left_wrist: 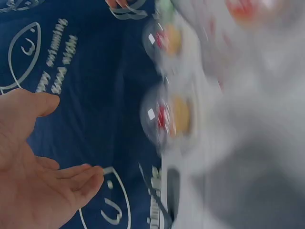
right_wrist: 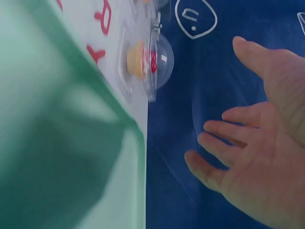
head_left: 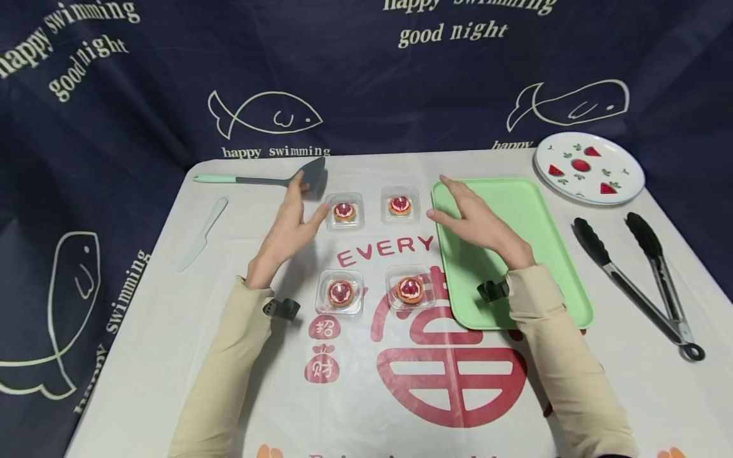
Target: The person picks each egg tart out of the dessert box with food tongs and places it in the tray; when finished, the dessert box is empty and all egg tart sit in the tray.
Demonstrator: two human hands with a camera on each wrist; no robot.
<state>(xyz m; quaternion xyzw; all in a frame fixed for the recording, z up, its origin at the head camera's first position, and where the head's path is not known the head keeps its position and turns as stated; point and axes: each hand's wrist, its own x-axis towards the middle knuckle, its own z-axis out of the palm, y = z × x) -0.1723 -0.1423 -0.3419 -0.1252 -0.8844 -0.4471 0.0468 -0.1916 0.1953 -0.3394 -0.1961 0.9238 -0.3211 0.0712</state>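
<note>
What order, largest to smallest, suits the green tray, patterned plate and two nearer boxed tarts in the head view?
1. Green tray
2. Patterned plate
3. Left nearer boxed tart and right nearer boxed tart, unranked: they look alike.

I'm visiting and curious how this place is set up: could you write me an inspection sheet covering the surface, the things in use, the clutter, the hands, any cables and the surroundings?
Surface: white tablecloth with red printing, including the word EVERY.
Things in use: four clear containers, each holding a small red-topped tart; a green tray right of them.
Clutter: spatula and pale knife at the left; patterned plate and black-tipped tongs at the right.
Hands: left hand and right hand both open, holding nothing; the right is raised over the tray.
Cables: nothing seen.
Surroundings: dark blue fabric behind the table, printed with fish outlines and lettering.
</note>
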